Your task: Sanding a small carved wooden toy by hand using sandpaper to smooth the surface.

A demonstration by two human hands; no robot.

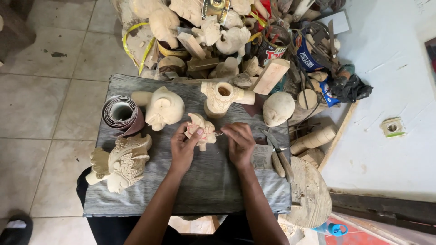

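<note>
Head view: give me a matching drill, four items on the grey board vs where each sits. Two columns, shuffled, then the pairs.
Items
1. small carved figure
2. roll of sandpaper
3. ornate carved head
4. knives with wooden handles

Places
A. front left corner of the grey board, partly overhanging
B. held in the left hand, the right hand working beside it
C. right edge, just right of the right hand
D. back left, lying on its side, hollow core showing

Pairs: 1-B, 2-D, 3-A, 4-C
</note>
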